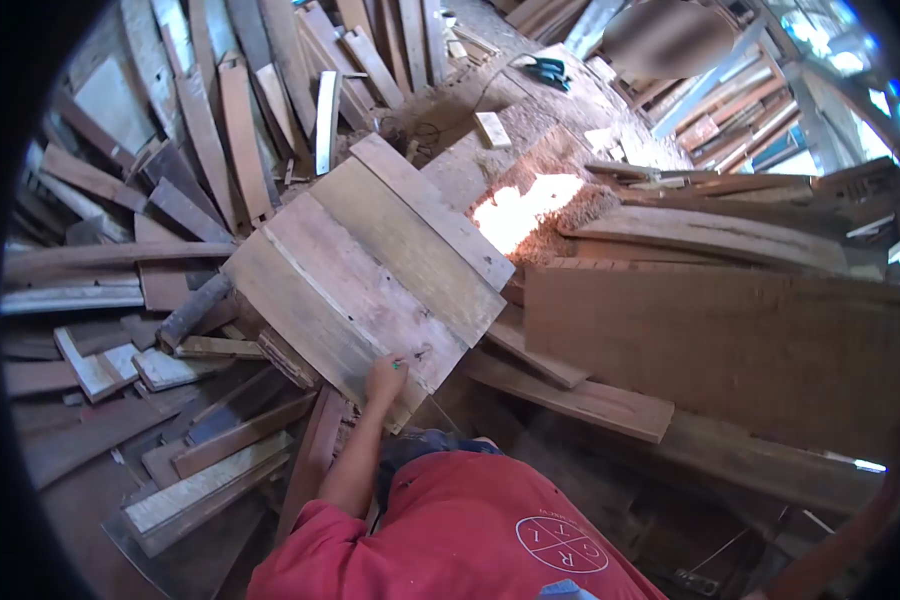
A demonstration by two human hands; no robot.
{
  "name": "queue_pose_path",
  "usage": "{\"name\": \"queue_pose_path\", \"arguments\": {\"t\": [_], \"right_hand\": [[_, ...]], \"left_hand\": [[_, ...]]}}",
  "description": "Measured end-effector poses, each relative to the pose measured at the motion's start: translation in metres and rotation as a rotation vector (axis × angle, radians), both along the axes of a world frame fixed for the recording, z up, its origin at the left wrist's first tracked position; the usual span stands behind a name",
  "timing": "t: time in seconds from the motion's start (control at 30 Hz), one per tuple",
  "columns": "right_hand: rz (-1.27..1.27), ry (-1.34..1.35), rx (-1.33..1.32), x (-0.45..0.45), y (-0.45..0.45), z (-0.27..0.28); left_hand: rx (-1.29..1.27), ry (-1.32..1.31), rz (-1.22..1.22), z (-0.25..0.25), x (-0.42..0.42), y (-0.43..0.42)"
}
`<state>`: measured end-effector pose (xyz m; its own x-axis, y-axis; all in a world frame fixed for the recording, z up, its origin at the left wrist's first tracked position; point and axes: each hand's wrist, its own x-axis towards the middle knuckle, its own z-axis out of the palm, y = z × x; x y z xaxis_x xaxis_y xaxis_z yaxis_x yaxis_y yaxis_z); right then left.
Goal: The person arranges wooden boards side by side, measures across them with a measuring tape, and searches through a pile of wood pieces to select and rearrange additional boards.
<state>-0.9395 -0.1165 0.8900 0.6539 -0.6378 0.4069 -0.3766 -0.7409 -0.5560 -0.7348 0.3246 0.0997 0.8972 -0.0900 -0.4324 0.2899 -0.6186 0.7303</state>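
Boards (pixel 370 240), four of them side by side, lie in front of the person, just beyond the shorts (pixel 415 446) and red shirt (pixel 440 520). The left hand (pixel 387 378) rests on their near end, fingers curled; a small green thing (pixel 398 365) shows at the fingertips, too small to name, and I cannot tell whether it is gripped. The right arm (pixel 840 540) reaches out along the right edge of the view, where its hand is too dim and cut off to tell whether it is open or closed. Right of the four boards, a wide brown panel (pixel 720 350) stands on its long edge, with a short plank (pixel 580 400) lying between it and the person. Beyond the boards' far right side, a heap of shavings (pixel 550 235) is partly lit by strong sun. Farther off, a pale block (pixel 491 130) lies on the floor (pixel 460 165), and a dark green tool (pixel 548 72) lies beyond it. Offcuts (pixel 210 490) pile up on the left, and tall planks (pixel 240 135) lean behind them.
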Motion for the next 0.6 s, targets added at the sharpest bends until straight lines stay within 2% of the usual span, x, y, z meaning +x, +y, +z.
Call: {"name": "queue_pose_path", "arguments": {"t": [0.03, 0.1, 0.17, 0.23, 0.27, 0.33, 0.37, 0.43, 0.47, 0.5, 0.53, 0.57, 0.6], "right_hand": [[0.045, -0.041, 0.031, 0.022, -0.014, -0.005], [0.129, -0.124, 0.121, 0.069, -0.046, -0.03], [0.207, -0.231, 0.287, 0.118, -0.08, -0.084], [0.246, -0.358, 0.506, 0.172, -0.113, -0.169], [0.203, -0.503, 0.632, 0.199, -0.118, -0.222], [0.028, -0.46, 0.812, 0.249, -0.096, -0.315], [0.046, -0.47, 0.894, 0.266, -0.088, -0.362], [-0.096, -0.371, 0.964, 0.294, -0.095, -0.458], [-0.035, -0.329, 1.013, 0.302, -0.129, -0.525], [-0.134, -0.382, 1.132, 0.307, -0.172, -0.593], [-0.293, -0.332, 1.242, 0.303, -0.178, -0.63], [-0.398, -0.193, 1.243, 0.289, -0.155, -0.649], [-0.409, -0.101, 1.106, 0.275, -0.16, -0.688]], "left_hand": [[0.024, -0.118, 0.066, -0.02, -0.006, 0.005], [0.02, -0.095, 0.097, -0.027, -0.011, 0.024], [0.015, -0.024, 0.183, -0.014, -0.018, 0.037], [0.019, -0.045, 0.239, -0.012, -0.03, 0.054], [0.021, -0.061, 0.278, -0.012, -0.04, 0.064], [0.037, -0.048, 0.333, -0.003, -0.059, 0.087], [0.036, -0.042, 0.355, 0.004, -0.07, 0.097], [0.032, -0.004, 0.416, 0.02, -0.096, 0.121], [0.011, 0.023, 0.456, 0.023, -0.109, 0.134], [0.003, 0.008, 0.504, 0.022, -0.127, 0.144], [-0.002, -0.009, 0.552, 0.019, -0.152, 0.159], [-0.026, 0.054, 0.636, -0.001, -0.187, 0.185], [-0.053, 0.117, 0.724, -0.015, -0.216, 0.195]]}}
